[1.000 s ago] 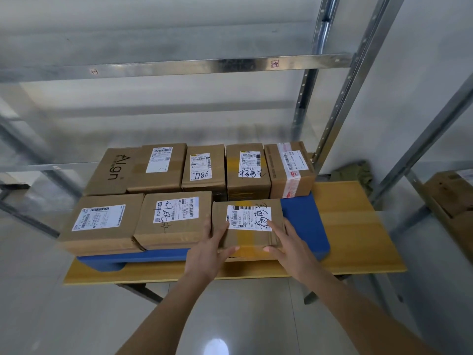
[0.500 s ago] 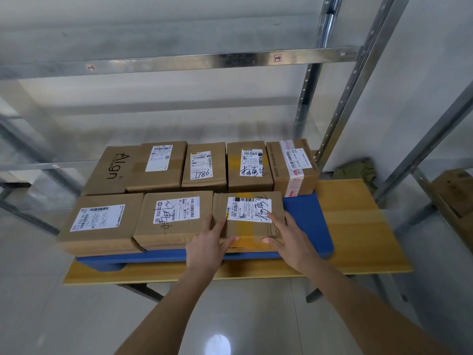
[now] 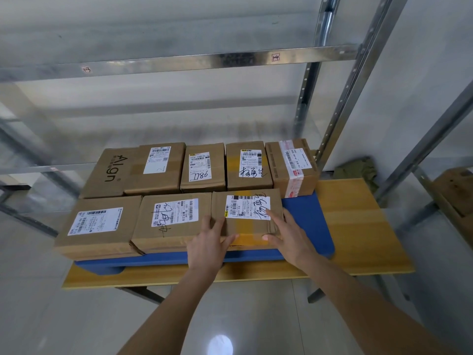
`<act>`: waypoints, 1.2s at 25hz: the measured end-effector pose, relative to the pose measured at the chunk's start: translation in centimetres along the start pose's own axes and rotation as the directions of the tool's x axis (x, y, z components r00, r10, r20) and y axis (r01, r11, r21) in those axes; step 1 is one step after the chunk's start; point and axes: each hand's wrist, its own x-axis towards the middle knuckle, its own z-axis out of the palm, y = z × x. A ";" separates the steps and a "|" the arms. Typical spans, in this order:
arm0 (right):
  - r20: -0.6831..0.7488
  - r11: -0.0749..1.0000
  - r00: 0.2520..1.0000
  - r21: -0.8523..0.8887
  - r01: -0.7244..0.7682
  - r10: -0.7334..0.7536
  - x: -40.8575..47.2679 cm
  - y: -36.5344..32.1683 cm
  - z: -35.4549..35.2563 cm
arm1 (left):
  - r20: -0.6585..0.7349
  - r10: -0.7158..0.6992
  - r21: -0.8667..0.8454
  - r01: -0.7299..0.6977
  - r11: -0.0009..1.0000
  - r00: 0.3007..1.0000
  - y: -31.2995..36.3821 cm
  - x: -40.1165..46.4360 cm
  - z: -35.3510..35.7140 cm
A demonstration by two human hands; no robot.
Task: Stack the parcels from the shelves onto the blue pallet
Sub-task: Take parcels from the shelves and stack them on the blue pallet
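The blue pallet (image 3: 311,221) lies on a low wooden table and carries several brown cardboard parcels in two rows. The front right parcel (image 3: 247,228), with a white label and yellow tape, sits flat on the pallet beside the middle front parcel (image 3: 170,221). My left hand (image 3: 208,245) grips that parcel's near left corner, thumb along its front face. My right hand (image 3: 288,237) rests on its near right corner, fingers on top. A bare blue strip shows to the right of this parcel.
The wooden table (image 3: 358,226) stands under metal shelving, with a shelf beam (image 3: 179,64) overhead and uprights (image 3: 343,103) at the right. A cardboard box (image 3: 454,190) sits on the right shelf. An olive cloth (image 3: 357,170) lies behind the table. Glossy floor lies below.
The parcel in my hands has slid back from the pallet's front edge and settled flat, flush against the middle front parcel. Both hands followed it forward.
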 end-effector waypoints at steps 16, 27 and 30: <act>0.054 0.989 0.998 -0.146 -0.016 0.024 -4.5 -1.1 -5.7 | 0.057 0.094 -0.044 -0.091 0.995 0.994 -0.8 -1.4 -4.5; -0.254 0.888 0.955 -0.391 -0.244 0.151 -21.1 -9.1 -20.1 | -0.095 0.489 -0.231 -0.497 0.837 0.867 6.7 -3.1 -18.8; -0.354 0.827 0.907 -0.420 -0.373 0.229 -28.5 -11.0 -22.1 | -0.153 0.610 -0.257 -0.628 0.735 0.777 9.6 -6.4 -22.5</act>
